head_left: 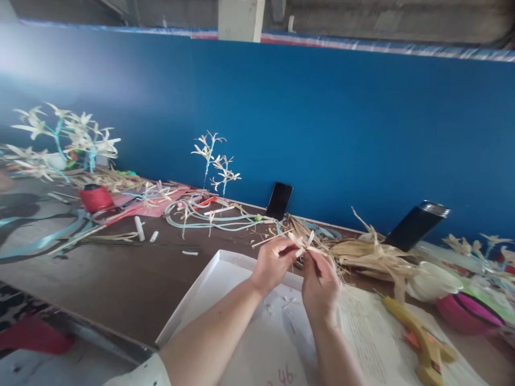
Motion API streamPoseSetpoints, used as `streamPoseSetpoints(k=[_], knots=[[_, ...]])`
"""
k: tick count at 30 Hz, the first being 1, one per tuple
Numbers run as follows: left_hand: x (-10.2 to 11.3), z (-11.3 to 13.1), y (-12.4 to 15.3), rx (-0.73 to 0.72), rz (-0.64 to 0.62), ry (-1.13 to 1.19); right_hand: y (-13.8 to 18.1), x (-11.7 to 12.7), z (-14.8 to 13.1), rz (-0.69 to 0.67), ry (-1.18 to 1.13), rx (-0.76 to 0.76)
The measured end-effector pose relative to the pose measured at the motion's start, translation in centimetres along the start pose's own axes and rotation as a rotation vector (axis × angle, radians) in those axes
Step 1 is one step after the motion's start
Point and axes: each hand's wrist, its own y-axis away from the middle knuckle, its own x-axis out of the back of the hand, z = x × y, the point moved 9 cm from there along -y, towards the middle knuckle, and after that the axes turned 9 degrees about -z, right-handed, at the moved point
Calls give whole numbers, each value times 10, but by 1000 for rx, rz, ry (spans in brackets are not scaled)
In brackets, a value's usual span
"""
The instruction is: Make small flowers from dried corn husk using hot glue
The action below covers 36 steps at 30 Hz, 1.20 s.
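Note:
A small pale flower of dried husk petals (304, 242) is pinched between my two hands above the far end of a white box lid. My left hand (275, 264) grips it from the left, its fingers closed. On the other side my right hand (321, 281) pinches the flower near its base. Inside the shallow white box lid (241, 324), beneath my hands, lie a few small flower pieces (288, 303) and red handwriting. Sheaves of dried corn husk (362, 254) lie just right of my hands.
A yellow glue gun (420, 338) rests on printed paper at right, near a pink pouch (469, 313) and a dark flask (416, 225). A phone (279, 201) leans on the blue partition (341, 128). Finished flower stems (207, 155), blue ribbon (48, 241) and a red tape roll (95, 198) are leftward.

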Motion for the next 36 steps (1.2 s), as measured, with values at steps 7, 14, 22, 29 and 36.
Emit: streamPoseSetpoints(k=[7, 14, 22, 29, 36], knots=[[-5, -17, 3, 112, 32, -10, 1, 1, 24, 54, -159, -134], [-14, -25, 7, 142, -55, -144, 12, -20, 63, 56, -652, -575], [-8, -11, 4, 43, -14, -359, 9, -24, 55, -40, -572, -509], [-6, -5, 4, -1, 6, -426, 5, -14, 47, -9, -370, -371], [-2, -6, 4, -36, 60, -384, 4, -12, 46, -15, -369, -381]])
